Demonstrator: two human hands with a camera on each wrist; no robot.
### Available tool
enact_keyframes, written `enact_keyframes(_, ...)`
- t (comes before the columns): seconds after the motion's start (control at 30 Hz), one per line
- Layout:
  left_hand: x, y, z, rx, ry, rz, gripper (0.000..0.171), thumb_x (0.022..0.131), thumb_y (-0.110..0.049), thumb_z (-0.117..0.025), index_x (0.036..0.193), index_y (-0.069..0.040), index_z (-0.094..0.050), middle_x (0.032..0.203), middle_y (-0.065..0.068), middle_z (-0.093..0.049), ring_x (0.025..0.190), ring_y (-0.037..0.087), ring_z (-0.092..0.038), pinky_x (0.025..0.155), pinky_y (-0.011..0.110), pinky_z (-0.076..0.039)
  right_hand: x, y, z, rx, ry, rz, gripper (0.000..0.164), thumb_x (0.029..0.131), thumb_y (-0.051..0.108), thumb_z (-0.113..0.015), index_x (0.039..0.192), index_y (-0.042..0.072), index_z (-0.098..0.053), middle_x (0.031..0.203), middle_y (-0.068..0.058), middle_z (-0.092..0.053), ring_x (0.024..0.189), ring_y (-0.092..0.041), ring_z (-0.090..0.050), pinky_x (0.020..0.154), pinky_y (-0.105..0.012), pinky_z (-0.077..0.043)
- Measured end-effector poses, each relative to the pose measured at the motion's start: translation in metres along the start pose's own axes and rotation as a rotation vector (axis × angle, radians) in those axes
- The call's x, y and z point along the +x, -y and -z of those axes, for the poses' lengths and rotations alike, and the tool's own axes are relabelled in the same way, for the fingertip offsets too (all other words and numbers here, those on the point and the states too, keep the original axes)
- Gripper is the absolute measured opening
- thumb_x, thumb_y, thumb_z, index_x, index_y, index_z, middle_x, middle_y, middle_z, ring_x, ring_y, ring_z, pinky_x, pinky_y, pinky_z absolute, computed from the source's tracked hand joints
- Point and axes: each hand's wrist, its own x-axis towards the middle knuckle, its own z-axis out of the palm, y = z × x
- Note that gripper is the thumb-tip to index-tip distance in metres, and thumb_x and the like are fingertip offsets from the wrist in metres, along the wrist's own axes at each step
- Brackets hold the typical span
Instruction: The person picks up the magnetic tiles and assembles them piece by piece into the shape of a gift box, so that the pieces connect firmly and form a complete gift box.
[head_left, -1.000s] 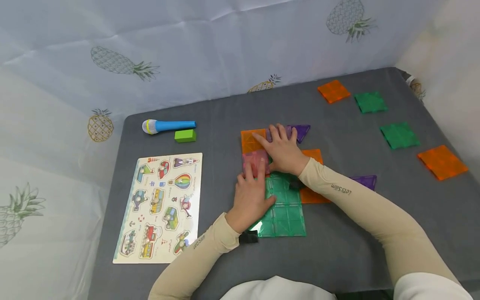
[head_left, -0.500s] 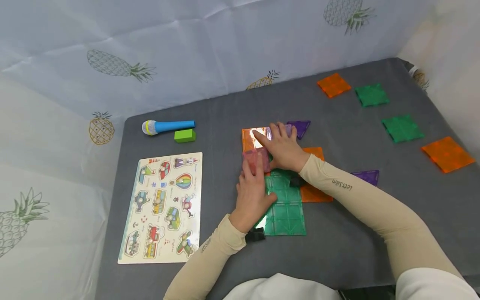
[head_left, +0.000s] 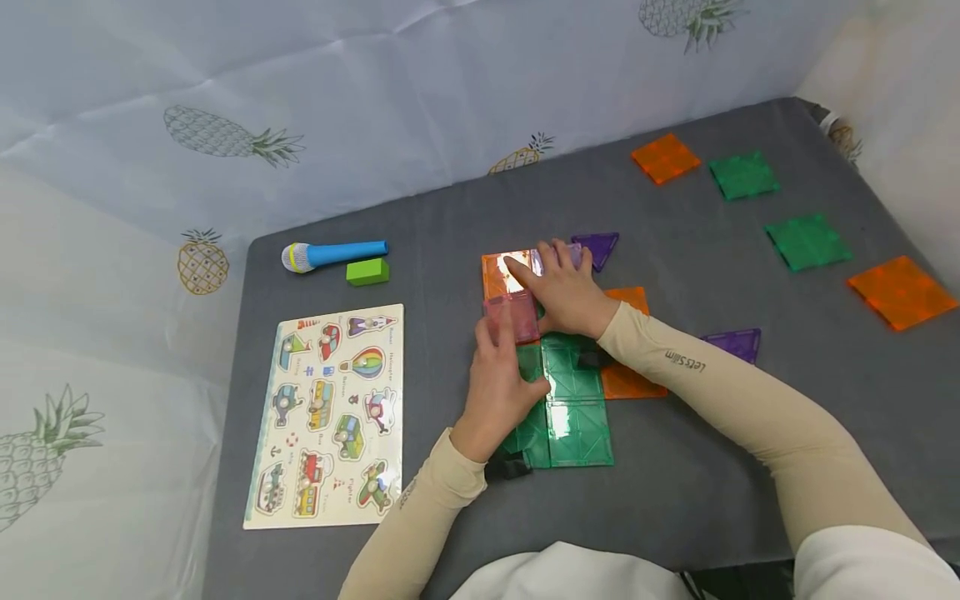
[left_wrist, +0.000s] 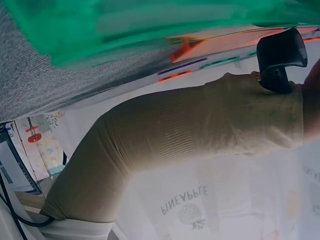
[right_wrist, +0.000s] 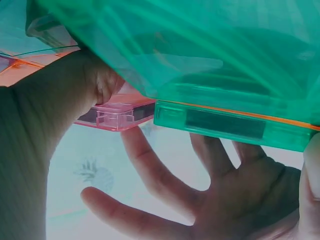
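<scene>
My left hand (head_left: 498,396) reaches from the left, its index finger lying over a pink translucent tile (head_left: 525,321). Its thumb lies over the green tiles (head_left: 581,433), which join into a larger panel. Fingers spread, my right hand (head_left: 570,296) rests across an orange tile (head_left: 495,275) and a pale purple tile (head_left: 573,254) behind the pink one. In the right wrist view, the pink tile (right_wrist: 120,117) sits beside a thick green edge (right_wrist: 225,125), with the left hand (right_wrist: 220,200) spread beyond. The left wrist view shows the right sleeve (left_wrist: 200,120) beneath green tiles (left_wrist: 125,30).
Orange tiles (head_left: 633,383) lie under the right wrist. Purple triangles (head_left: 597,248) lie nearby. At right are loose green (head_left: 808,242) and orange squares (head_left: 902,292). Left are a picture puzzle board (head_left: 322,417), a toy microphone (head_left: 337,254) and a green block (head_left: 367,272).
My left hand has drawn its fingers slightly back and left, with the index finger now extended over the pink tile. The right hand stays on the orange and purple tiles. The head view has shifted slightly.
</scene>
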Motion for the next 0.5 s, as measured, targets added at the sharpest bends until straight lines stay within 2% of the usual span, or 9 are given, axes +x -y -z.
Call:
enact_keyframes(0.3, 0.001, 0.0017, 0.0009, -0.044, 0.011, -0.004, 0.107, 0.065, -0.022, -0.08, 0.15, -0.014, -0.014, 0.139, 0.019, -0.026, 0.098, 0.039, -0.056, 0.083, 0.046, -0.051, 0.0013, -0.0021, -0.0003, 0.007, 0.049, -0.023, 0.106, 0.065, 0.048, -0.08, 0.149, 0.026, -0.02, 0.147, -0.028, -0.019, 0.136, -0.05, -0.014, 0.097, -0.076, -0.015)
enact_keyframes(0.5, -0.0011, 0.0038, 0.0008, -0.057, -0.021, -0.032, 0.098, 0.065, -0.022, -0.08, 0.145, -0.013, -0.025, 0.136, 0.018, -0.029, 0.094, 0.036, -0.057, 0.08, 0.045, -0.052, 0.0021, -0.0031, -0.0007, 0.016, 0.077, -0.04, 0.104, 0.066, 0.046, -0.08, 0.149, 0.026, -0.021, 0.148, -0.027, -0.019, 0.136, -0.05, -0.013, 0.097, -0.076, -0.016)
